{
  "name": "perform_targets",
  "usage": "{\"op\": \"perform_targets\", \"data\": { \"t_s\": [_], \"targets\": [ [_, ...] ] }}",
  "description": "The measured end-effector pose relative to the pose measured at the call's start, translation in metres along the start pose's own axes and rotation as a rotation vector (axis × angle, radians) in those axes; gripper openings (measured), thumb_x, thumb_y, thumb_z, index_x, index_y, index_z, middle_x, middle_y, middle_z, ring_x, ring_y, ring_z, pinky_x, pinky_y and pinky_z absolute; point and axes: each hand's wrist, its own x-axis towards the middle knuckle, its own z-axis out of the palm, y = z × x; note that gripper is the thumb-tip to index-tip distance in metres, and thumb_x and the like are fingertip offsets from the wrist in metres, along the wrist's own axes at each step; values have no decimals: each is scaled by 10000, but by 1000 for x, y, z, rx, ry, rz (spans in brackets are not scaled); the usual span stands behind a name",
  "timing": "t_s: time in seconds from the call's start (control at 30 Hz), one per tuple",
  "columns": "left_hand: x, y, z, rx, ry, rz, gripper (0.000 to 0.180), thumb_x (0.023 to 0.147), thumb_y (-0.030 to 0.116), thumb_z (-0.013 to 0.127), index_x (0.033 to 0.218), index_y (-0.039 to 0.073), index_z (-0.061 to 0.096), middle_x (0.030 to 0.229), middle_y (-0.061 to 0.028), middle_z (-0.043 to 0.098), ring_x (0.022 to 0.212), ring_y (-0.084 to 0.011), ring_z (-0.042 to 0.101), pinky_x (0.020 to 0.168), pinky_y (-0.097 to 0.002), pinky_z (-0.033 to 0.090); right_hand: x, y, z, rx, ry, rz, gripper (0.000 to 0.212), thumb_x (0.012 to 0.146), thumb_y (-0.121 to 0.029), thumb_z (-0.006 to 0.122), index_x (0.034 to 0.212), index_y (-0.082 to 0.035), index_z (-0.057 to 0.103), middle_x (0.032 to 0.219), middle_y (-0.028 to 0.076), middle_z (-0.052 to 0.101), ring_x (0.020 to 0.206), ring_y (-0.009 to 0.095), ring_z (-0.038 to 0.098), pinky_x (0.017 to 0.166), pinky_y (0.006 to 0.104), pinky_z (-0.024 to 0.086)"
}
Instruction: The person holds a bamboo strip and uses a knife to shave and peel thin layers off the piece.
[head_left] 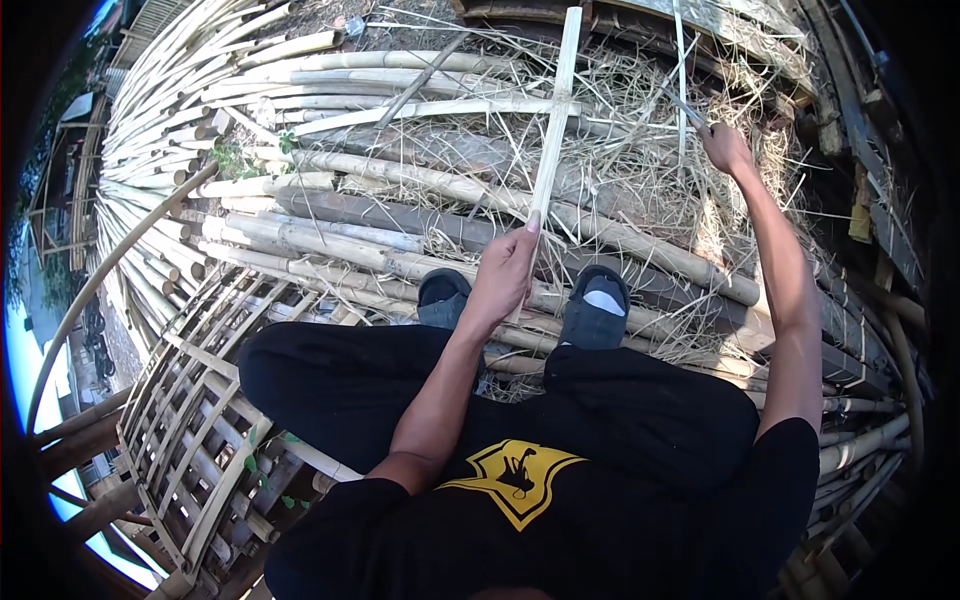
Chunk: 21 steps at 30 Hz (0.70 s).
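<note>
At far left: stacked poles (165, 150). Nearer: lattice (200, 353). At centre: left hand (503, 275), fingers clamped on near part of strip (552, 150), extended away across slat (430, 109). Strip already flat and narrow; finish not discernible. Shavings (655, 140) beyond, suggesting cutting well under way. At right: knife (690, 115), apart from strip; right hand (727, 150), fingers clamped on knife. Judged remaining: further trimming.

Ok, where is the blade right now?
Head view, upper right: the blade is in the right hand, to the right of the pale strip in the left hand.
</note>
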Motion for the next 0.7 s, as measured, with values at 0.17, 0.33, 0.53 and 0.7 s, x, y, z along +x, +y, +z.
{"op": "perform_targets", "data": {
  "t_s": [0.17, 0.33, 0.53, 0.7],
  "targets": [
    [9, -8, -1, -122, 95, 56, 411, 1001, 389, 411, 707, 104, 445, 505, 38, 387, 375, -47, 358, 347, -215, 302, -8, -20, -15, 387, 124, -79, 571, 844, -583, 548, 841, -16, 606, 663, 129, 621, 659, 250, 604, 638, 407, 463],
    [6, -2, 7, -155, 95, 77, 418, 1004, 380, 418, 692, 103, 442, 556, 69, 377, 442, -17, 354, 399, -204, 294, -68, -120, -21, 1163, -435, -177, 436, 892, -478, 594, 847, -44, 607, 487, -96, 341, 377, 18, 290, 349, 209, 216],
    [8, -6, 13, -89, 137, 234, 425, 1016, 375, 372, 711, 86, 442, 530, 25, 411, 411, -54, 397, 383, -219, 325, -124, -204, -38, 1255, -577, -305, 410, 928, -414, 565, 1015, -17, 621, 709, 30, 566, 380, 8, 338, 333, 196, 236],
    [10, -15, 12, 107, 198, 338, 426, 1011, 322, 418, 741, 5, 503, 564, 13, 448, 461, -73, 441, 426, -274, 355, -134, -225, -33, 1165, -465, -432, 365, 828, -318, 728, 1014, -18, 637, 813, 38, 640, 521, 34, 448, 462, 221, 349]
  ]
}}
